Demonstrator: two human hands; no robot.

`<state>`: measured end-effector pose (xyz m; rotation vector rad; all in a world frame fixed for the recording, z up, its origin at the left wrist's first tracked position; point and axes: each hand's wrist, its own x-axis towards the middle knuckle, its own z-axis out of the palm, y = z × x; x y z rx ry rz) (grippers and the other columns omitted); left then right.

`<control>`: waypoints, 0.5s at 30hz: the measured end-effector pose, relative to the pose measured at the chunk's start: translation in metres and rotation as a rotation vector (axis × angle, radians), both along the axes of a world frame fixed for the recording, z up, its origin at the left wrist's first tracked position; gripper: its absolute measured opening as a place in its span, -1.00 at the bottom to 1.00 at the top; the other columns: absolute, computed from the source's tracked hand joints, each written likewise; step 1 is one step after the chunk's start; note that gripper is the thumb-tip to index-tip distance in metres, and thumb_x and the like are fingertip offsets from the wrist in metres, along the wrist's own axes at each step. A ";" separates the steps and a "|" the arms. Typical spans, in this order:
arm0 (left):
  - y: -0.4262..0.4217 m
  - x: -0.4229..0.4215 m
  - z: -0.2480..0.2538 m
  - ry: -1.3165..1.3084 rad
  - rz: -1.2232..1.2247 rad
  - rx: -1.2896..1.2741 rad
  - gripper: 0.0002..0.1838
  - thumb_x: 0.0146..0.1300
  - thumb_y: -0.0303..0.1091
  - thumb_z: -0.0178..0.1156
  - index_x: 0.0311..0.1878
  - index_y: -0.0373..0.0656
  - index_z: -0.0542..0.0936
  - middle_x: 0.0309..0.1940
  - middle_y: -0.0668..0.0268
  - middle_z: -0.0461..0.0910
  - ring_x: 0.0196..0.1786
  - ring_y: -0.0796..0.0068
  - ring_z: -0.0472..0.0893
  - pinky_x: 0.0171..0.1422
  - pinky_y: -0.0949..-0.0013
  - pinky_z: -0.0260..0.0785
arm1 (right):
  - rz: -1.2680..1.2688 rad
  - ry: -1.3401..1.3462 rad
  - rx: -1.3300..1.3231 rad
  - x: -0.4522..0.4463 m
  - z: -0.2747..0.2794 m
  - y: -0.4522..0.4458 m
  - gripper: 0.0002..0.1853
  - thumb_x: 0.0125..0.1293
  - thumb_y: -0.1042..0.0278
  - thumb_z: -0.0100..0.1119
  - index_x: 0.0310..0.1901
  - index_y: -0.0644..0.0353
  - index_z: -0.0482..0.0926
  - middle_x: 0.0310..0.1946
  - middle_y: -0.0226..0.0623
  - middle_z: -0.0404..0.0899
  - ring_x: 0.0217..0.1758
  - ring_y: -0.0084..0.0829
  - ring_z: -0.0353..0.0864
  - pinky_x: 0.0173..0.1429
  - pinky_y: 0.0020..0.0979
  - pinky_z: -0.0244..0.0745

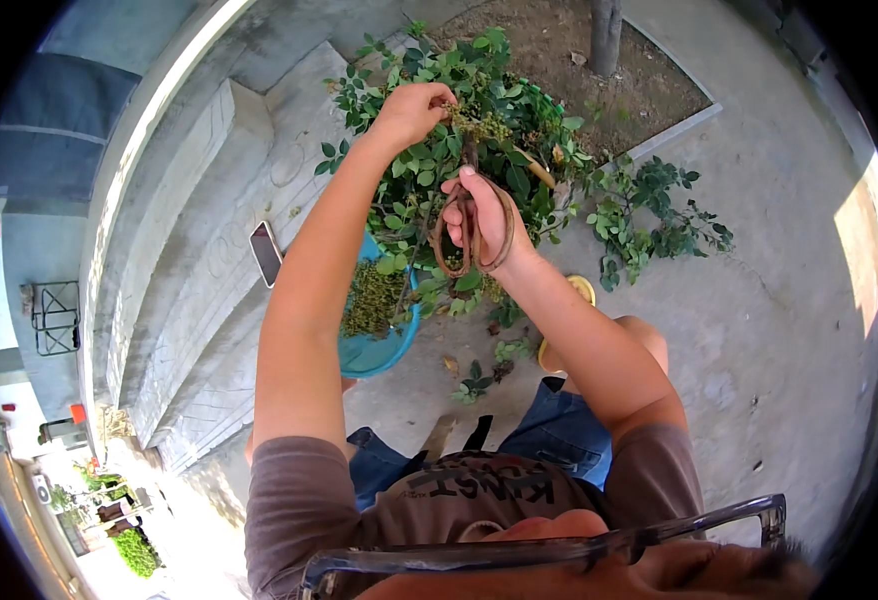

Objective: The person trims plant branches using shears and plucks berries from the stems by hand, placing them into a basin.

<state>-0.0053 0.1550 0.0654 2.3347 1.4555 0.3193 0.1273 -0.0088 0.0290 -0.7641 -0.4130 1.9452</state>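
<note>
My left hand point(414, 113) reaches to the top of a leafy green heap, its fingers pinched on a cluster of small green berries point(484, 125). Just below it, my right hand point(487, 215) grips large-looped, rusty-looking scissors point(471, 152), their blades pointing up toward the cluster. Leaves and berries partly hide the blade tips, so I cannot tell whether they touch the stem. The cut leafy branches point(414, 190) lie heaped under both hands. Left of the heap, a blue basin point(384, 355) holds many green berry clusters point(371, 300).
A smartphone point(266, 253) lies on the concrete steps point(199, 290) at left. Another leafy branch point(649, 210) rests on the concrete floor at right. Behind the heap, a tree trunk point(606, 38) rises from an edged soil bed point(649, 95). Fallen leaves point(472, 385) lie near my feet.
</note>
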 end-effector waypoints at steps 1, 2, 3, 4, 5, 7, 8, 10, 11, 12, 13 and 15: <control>0.001 -0.002 -0.001 -0.044 0.027 -0.051 -0.71 0.15 -0.53 0.20 -0.04 -0.05 0.61 -0.26 0.25 0.64 -0.19 0.41 0.62 -0.08 0.32 0.46 | -0.002 0.006 -0.003 -0.001 0.001 0.001 -0.58 0.39 -0.09 -0.03 -0.13 0.18 0.44 -0.64 -0.46 0.37 -0.65 -0.56 0.33 -0.53 -0.54 0.24; 0.002 -0.004 -0.001 -0.039 0.026 -0.055 -0.71 0.15 -0.53 0.20 -0.04 -0.05 0.61 -0.26 0.25 0.64 -0.19 0.41 0.62 -0.08 0.32 0.46 | -0.003 0.032 0.003 -0.001 0.001 0.002 -0.60 0.40 -0.05 -0.03 -0.15 0.21 0.42 -0.65 -0.45 0.37 -0.66 -0.56 0.32 -0.54 -0.53 0.26; 0.003 -0.004 0.000 -0.070 0.024 -0.081 -0.72 0.16 -0.51 0.21 -0.03 -0.05 0.60 -0.26 0.26 0.65 -0.19 0.43 0.62 -0.07 0.33 0.46 | -0.004 0.057 0.010 -0.002 0.000 0.002 -0.61 0.41 -0.01 -0.03 -0.16 0.23 0.41 -0.66 -0.44 0.37 -0.68 -0.57 0.31 -0.56 -0.52 0.29; 0.003 -0.004 0.000 -0.103 0.020 -0.107 -0.72 0.16 -0.49 0.22 -0.03 -0.06 0.60 -0.27 0.27 0.65 -0.20 0.45 0.62 -0.06 0.34 0.46 | -0.006 0.060 0.008 -0.004 0.000 0.003 -0.61 0.41 -0.01 -0.03 -0.16 0.23 0.41 -0.66 -0.44 0.37 -0.68 -0.57 0.31 -0.56 -0.52 0.29; 0.002 -0.004 0.000 -0.100 0.019 -0.110 -0.72 0.16 -0.49 0.22 -0.03 -0.06 0.60 -0.27 0.27 0.65 -0.20 0.45 0.62 -0.06 0.34 0.46 | 0.012 0.074 0.003 -0.005 -0.001 0.004 -0.62 0.41 -0.01 -0.03 -0.16 0.23 0.41 -0.66 -0.44 0.37 -0.68 -0.57 0.32 -0.58 -0.53 0.27; -0.004 -0.003 0.005 -0.058 -0.164 0.033 -0.71 0.18 -0.45 0.24 0.00 -0.08 0.59 -0.30 0.26 0.65 -0.23 0.46 0.62 -0.07 0.35 0.46 | 0.028 0.090 -0.005 -0.008 -0.003 0.005 -0.62 0.41 0.00 -0.03 -0.16 0.23 0.41 -0.66 -0.44 0.37 -0.69 -0.57 0.32 -0.59 -0.54 0.26; -0.005 0.000 0.007 -0.056 -0.166 0.031 -0.71 0.18 -0.45 0.24 0.00 -0.08 0.59 -0.30 0.26 0.65 -0.23 0.46 0.62 -0.07 0.35 0.46 | 0.028 0.105 -0.018 -0.009 -0.004 0.005 -0.62 0.41 0.00 -0.03 -0.16 0.23 0.41 -0.66 -0.44 0.37 -0.69 -0.58 0.32 -0.60 -0.55 0.27; -0.004 0.003 0.004 -0.034 -0.278 0.093 -0.70 0.19 -0.44 0.25 0.02 -0.08 0.59 -0.32 0.28 0.63 -0.26 0.45 0.61 -0.08 0.35 0.46 | 0.030 0.122 -0.034 -0.011 -0.007 0.005 -0.62 0.41 0.00 -0.03 -0.16 0.24 0.42 -0.67 -0.44 0.38 -0.69 -0.58 0.33 -0.60 -0.55 0.27; -0.003 0.004 0.004 -0.033 -0.277 0.092 -0.70 0.19 -0.44 0.25 0.02 -0.08 0.59 -0.32 0.28 0.63 -0.26 0.45 0.61 -0.08 0.35 0.46 | 0.025 0.116 -0.027 -0.012 -0.009 0.006 -0.61 0.40 0.00 -0.02 -0.16 0.24 0.42 -0.67 -0.44 0.38 -0.69 -0.58 0.33 -0.60 -0.55 0.27; 0.001 0.006 0.002 -0.055 -0.190 0.017 -0.71 0.21 -0.45 0.23 0.02 -0.09 0.58 -0.33 0.30 0.63 -0.26 0.46 0.60 -0.10 0.37 0.47 | 0.021 0.110 -0.019 -0.012 -0.010 0.006 -0.61 0.40 -0.01 -0.02 -0.16 0.24 0.42 -0.67 -0.44 0.38 -0.70 -0.58 0.33 -0.61 -0.55 0.27; 0.005 0.006 0.001 -0.077 -0.103 -0.057 -0.72 0.23 -0.46 0.21 0.03 -0.10 0.58 -0.34 0.31 0.62 -0.26 0.48 0.60 -0.11 0.38 0.47 | 0.022 0.111 -0.020 -0.012 -0.010 0.006 -0.61 0.40 -0.01 -0.02 -0.16 0.24 0.42 -0.67 -0.44 0.38 -0.70 -0.58 0.33 -0.61 -0.55 0.27; 0.009 0.004 -0.001 -0.168 -0.049 -0.138 -0.75 0.26 -0.46 0.18 0.01 -0.13 0.58 -0.34 0.33 0.62 -0.26 0.51 0.61 -0.13 0.42 0.48 | 0.020 0.104 -0.021 -0.012 -0.010 0.007 -0.61 0.40 0.00 -0.02 -0.15 0.24 0.42 -0.67 -0.45 0.38 -0.70 -0.58 0.33 -0.61 -0.56 0.27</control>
